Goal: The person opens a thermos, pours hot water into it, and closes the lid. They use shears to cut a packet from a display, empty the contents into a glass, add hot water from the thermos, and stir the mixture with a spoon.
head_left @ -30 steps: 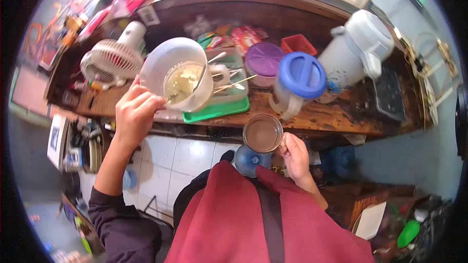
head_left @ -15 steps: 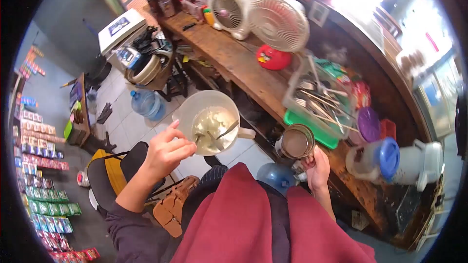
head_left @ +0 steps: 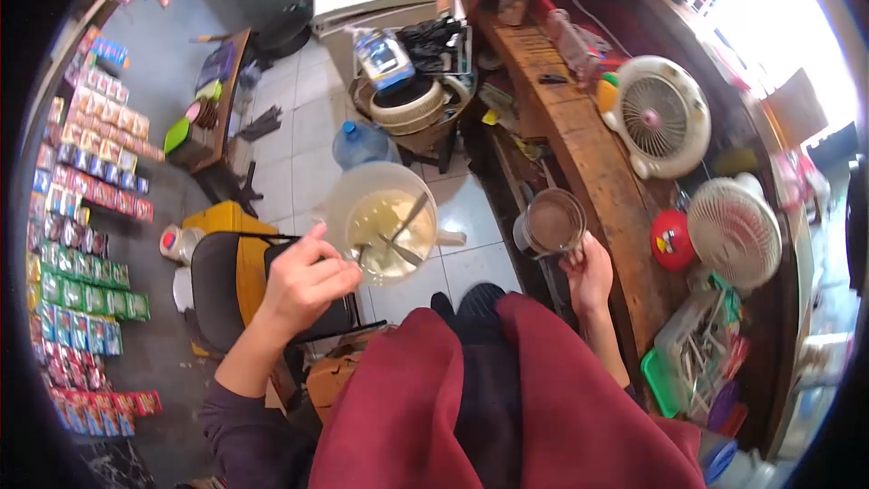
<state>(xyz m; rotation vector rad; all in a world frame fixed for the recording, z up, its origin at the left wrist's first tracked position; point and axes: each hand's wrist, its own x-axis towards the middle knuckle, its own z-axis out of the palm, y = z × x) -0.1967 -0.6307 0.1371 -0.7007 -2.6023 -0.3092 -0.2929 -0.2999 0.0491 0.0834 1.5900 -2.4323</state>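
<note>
Just ahead of my body hangs a translucent plastic pitcher (head_left: 347, 192), its handle pointing right. Pale liquid and a few metal spoons (head_left: 412, 215) are inside it. My left hand (head_left: 312, 273) is closed at the pitcher's near left rim; some of the fingertips are hidden by the hand itself. On the right, my right hand (head_left: 588, 273) grips a clear mug (head_left: 550, 220) filled with a brown drink. The mug is at about the pitcher's height, apart from it, beside the wooden counter's edge.
Along the right runs a wooden counter (head_left: 593, 127) with two fans (head_left: 661, 118), a red round object (head_left: 670, 240) and a utensil bin (head_left: 692, 344). A blue water bottle (head_left: 360, 145) stands on the tiles. At left are a black chair (head_left: 226, 285) and hanging sachets (head_left: 86, 263).
My view has turned left, so the counter, fans and utensil bin appear farther right. Both hands keep their holds on the pitcher and the mug.
</note>
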